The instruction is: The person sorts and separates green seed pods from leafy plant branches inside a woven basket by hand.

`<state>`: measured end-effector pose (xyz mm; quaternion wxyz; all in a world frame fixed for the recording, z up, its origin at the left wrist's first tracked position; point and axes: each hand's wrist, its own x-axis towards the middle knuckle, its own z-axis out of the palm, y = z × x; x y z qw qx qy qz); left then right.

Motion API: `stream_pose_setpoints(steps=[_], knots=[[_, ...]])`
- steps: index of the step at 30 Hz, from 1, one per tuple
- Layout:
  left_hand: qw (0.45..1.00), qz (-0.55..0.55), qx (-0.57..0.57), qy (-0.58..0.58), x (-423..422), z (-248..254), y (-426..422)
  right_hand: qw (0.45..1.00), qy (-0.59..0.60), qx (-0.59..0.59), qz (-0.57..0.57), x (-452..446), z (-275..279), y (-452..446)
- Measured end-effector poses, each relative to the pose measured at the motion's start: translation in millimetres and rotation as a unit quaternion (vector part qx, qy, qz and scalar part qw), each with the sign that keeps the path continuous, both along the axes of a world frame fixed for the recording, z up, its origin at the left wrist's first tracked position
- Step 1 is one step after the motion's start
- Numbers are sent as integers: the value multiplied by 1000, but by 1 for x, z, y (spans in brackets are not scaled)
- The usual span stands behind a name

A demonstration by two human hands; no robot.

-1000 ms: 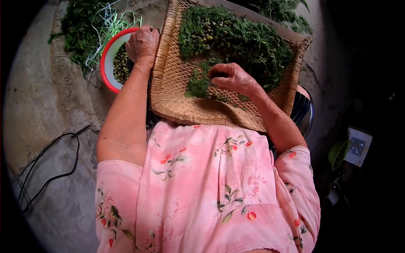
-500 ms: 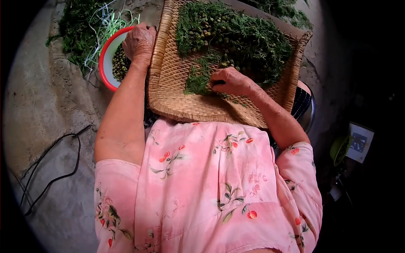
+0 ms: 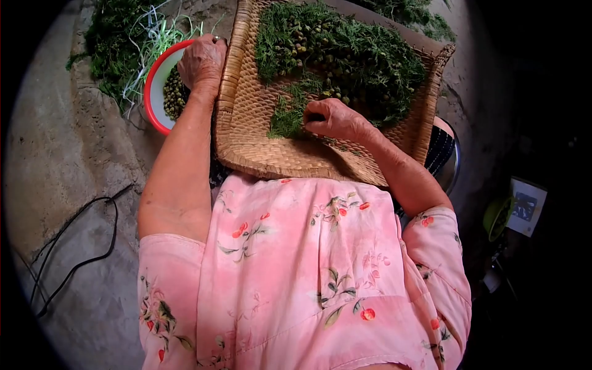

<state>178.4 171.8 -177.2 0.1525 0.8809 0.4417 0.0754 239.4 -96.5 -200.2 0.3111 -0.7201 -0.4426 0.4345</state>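
My left hand (image 3: 202,63) is above the bowl (image 3: 150,102), a white one with a red rim, close against the left wall of the woven basket (image 3: 229,92). Its fingers bend downward out of sight, and what they hold, if anything, is hidden. Small green-brown round cones (image 3: 174,95) lie in the bowl. My right hand (image 3: 336,119) is curled closed over the basket floor, beside a small heap of green sprigs (image 3: 287,117). Anything in its fingers cannot be made out. Farther back, a larger pile of leafy sprigs with round cones (image 3: 339,55) fills the basket.
Green branches (image 3: 111,49) and pale plastic strings (image 3: 151,55) lie on the floor at upper left. A black cable (image 3: 92,200) curves across the concrete. More greenery (image 3: 419,18) is behind the basket. A green bowl (image 3: 497,219) stands at right by a white printed sheet (image 3: 527,206).
My right hand has shifted slightly left, and its curled fingers have turned a little. The left hand has tilted slightly, so a ring now shows. The basket has barely moved.
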Motion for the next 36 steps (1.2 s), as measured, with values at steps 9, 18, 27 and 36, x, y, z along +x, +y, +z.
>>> stream_pose_setpoints(steps=[9, 18, 27, 36], knots=[[1000, 2, -8, -14, -1, 1, -2, 994, -98, 18, 49, -14, -21, -5], [1000, -1, 4, 11, 1, 3, -2, 988, -128, 25, 81, -33, -19, 6], [1000, -1, -5, 15, 2, 4, -2, 983, -151, 57, 88, -31, -20, 4], [999, -3, -4, 32, 2, 5, -1, 897, 429, 37, -97, 17, 6, 0]])
